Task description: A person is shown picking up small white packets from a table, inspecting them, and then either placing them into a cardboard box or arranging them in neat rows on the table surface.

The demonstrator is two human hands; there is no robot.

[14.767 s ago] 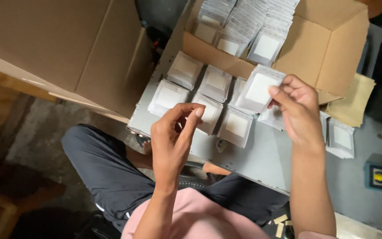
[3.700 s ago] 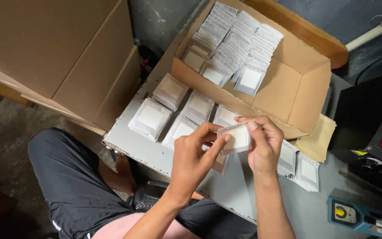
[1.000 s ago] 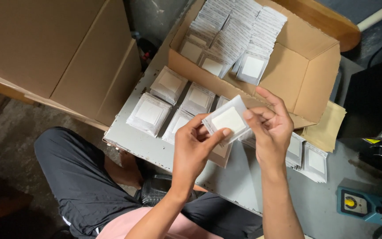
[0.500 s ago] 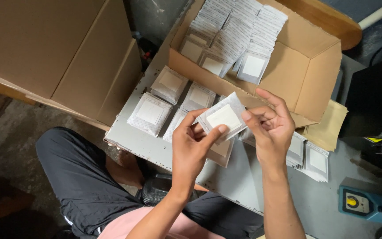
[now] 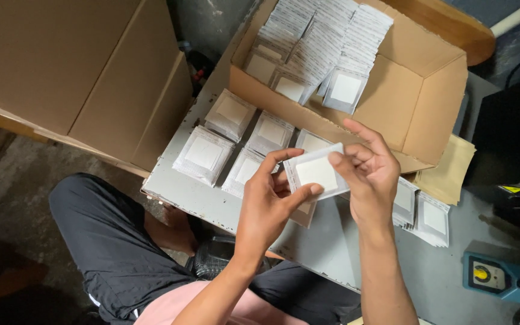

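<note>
Soft, even overhead light, dim toward the lower left corner; sharp focus, no glare.

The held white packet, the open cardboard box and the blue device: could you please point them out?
held white packet (image 5: pixel 317 173), head view, its white centre.
open cardboard box (image 5: pixel 392 96), head view, bare inner floor.
blue device (image 5: pixel 501 278), head view, its top face.

Grey metal worktop with a chipped near edge, standing on a rough, stained concrete floor. A large closed cardboard box stands at left; a wooden board lies beyond. Lighting dim.
</note>
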